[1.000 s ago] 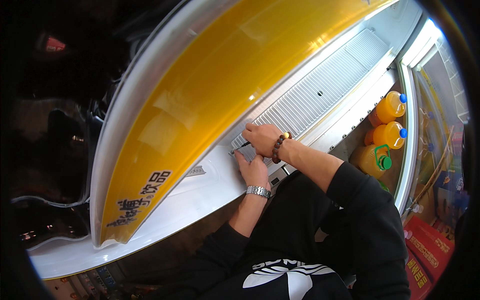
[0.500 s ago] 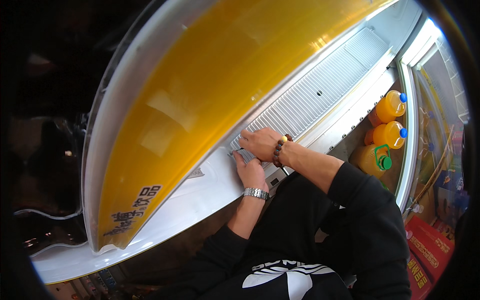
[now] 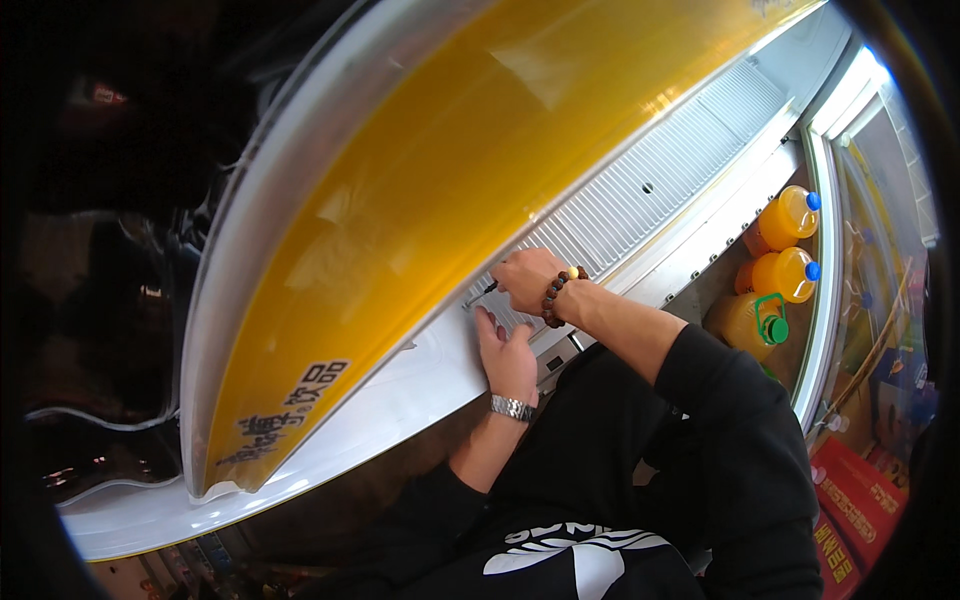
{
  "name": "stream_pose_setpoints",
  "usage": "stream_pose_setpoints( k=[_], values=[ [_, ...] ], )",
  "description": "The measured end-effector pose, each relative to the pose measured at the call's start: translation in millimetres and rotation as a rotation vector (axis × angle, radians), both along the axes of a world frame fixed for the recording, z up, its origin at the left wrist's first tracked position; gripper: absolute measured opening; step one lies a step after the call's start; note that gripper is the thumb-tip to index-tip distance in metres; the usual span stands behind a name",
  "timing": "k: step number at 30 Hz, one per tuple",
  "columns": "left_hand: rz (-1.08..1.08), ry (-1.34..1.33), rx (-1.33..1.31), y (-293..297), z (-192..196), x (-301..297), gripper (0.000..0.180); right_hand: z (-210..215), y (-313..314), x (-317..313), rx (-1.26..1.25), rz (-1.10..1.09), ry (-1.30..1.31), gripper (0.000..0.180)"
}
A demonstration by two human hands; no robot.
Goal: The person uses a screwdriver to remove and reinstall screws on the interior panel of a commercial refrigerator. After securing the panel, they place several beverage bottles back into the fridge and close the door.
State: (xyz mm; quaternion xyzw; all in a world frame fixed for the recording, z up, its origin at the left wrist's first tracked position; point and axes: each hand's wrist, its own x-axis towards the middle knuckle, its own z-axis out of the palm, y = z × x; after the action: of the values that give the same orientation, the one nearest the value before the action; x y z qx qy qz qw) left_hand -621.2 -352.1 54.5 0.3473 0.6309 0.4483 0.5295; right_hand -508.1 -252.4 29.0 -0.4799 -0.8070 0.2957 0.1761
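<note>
My right hand [image 3: 528, 280], with a beaded bracelet [image 3: 553, 298] at the wrist, is closed around a slim dark tool with a thin shaft [image 3: 488, 289]. Its tip points at the near left end of a ribbed white panel [image 3: 660, 165]; the rest is hidden in my fingers, so the exact kind cannot be told. Just below it, my left hand [image 3: 508, 358] has its fingers stretched and its thumb apart, holding nothing visible. Its fingertips lie close to the panel's end; contact cannot be told. A metal watch [image 3: 512, 407] sits on that wrist.
A large yellow curved sign panel [image 3: 400, 230] hangs over the upper left. White casing [image 3: 400, 400] runs beneath it. At right, behind a glass door [image 3: 865, 230], stand two orange drink bottles [image 3: 783, 275] and a green-capped jug [image 3: 745, 322]. Red boxes [image 3: 860, 500] are at lower right.
My left fingers have spread and come away from the panel's end. My right hand has shifted slightly, and the tool's thin shaft now shows. The whole view has moved a little.
</note>
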Motion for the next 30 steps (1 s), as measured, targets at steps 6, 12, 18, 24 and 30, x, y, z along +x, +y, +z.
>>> stream_pose_setpoints(
  k=[6, 12, 18, 24, 30],
  values=[
    [-0.121, 0.235, 0.217, -41.3, 15.0, 8.3, 0.068, 10.6, 0.7, -11.4, -0.116, -0.117, 0.001, 0.015],
    [-0.060, -0.051, -0.050, -56.6, 9.4, 10.6, 0.041, 25.2, -0.9, -22.5, -0.346, -0.251, -0.011, 0.023],
    [-0.015, -0.257, -0.346, -66.9, -0.4, 2.7, 0.025, 15.4, -15.0, -20.9, -0.221, -0.238, 0.070, 0.024],
    [0.026, -0.579, -0.580, -53.5, -9.6, -2.3, 0.030, -7.1, -8.4, -14.9, -0.162, -0.150, 0.178, 0.020],
    [0.116, -0.757, -0.555, -31.7, -18.1, 2.7, 0.033, -8.5, 3.4, -12.0, -0.243, -0.216, 0.296, 0.014]
  ],
)
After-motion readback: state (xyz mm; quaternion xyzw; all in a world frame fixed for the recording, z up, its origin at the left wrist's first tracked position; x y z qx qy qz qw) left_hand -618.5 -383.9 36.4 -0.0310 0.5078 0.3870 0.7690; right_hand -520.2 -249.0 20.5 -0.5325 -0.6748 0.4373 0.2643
